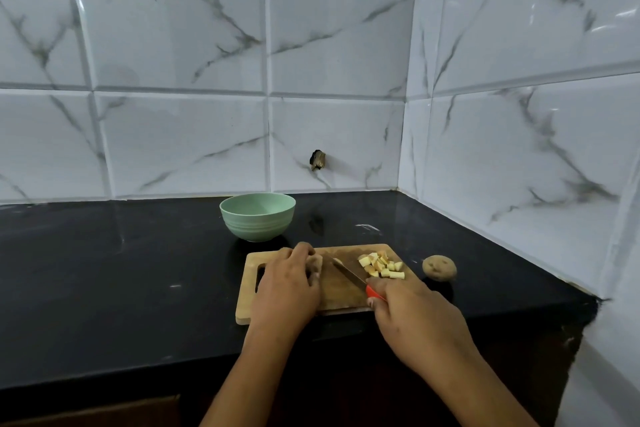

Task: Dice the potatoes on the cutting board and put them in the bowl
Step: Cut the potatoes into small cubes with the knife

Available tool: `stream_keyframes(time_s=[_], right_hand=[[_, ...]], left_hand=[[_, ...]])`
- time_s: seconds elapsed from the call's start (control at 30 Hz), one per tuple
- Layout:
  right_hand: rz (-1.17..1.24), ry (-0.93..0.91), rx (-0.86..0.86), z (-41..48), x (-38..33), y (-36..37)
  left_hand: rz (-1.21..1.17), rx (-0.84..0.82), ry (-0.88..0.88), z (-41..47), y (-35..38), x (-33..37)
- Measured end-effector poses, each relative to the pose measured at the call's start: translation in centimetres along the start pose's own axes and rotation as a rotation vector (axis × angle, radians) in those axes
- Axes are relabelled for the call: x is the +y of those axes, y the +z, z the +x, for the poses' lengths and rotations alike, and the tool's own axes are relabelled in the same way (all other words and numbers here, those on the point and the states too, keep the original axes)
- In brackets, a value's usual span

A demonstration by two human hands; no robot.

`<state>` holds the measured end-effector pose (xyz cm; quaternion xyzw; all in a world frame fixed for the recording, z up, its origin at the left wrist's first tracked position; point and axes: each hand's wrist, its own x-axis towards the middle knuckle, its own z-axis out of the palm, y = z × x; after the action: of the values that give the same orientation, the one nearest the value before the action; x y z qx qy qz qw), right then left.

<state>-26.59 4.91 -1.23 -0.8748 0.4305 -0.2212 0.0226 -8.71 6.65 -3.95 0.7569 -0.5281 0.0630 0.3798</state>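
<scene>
Dicing in progress on the wooden cutting board [332, 291], lower centre of frame.

Left hand [287, 288] on the board's left half, fingers curled together over a potato piece [316, 265], holding it down. Right hand [412, 315] lower right of centre, fingers wrapped round the red handle of a knife [349, 273]; blade runs up-left, tip just beside the held piece. Potato cubes [381, 264] heaped on the board's upper right part. One whole potato [439, 267] sits on the black counter [121, 270], just right of the board. Green bowl [257, 217] stands behind the board, centre frame, near the tiled wall [173, 80]; nothing visible on its inner wall.
</scene>
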Motion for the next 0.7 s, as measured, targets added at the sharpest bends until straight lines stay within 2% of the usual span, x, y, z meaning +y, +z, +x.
stream_keyframes(time_s=[0.33,0.43,0.53,0.6,0.7], right_hand=[[0.089,-0.016,0.009,-1.2,1.6,1.0],[0.119,-0.048,-0.009,-1.3,2.0,0.7],[0.139,-0.067,-0.021,-1.2,2.7,0.5],[0.142,-0.065,-0.030,-1.2,2.9,0.3],[0.124,-0.058,-0.025,-1.2,3.2,0.2]], left_hand=[[0.036,-0.007,-0.095,0.5,0.9,-0.2],[0.052,-0.024,0.052,0.0,0.4,0.1],[0.153,-0.165,0.290,-0.3,-0.1,0.6],[0.188,-0.213,0.298,-0.4,-0.4,1.0],[0.178,-0.154,0.297,-0.6,-0.7,1.3]])
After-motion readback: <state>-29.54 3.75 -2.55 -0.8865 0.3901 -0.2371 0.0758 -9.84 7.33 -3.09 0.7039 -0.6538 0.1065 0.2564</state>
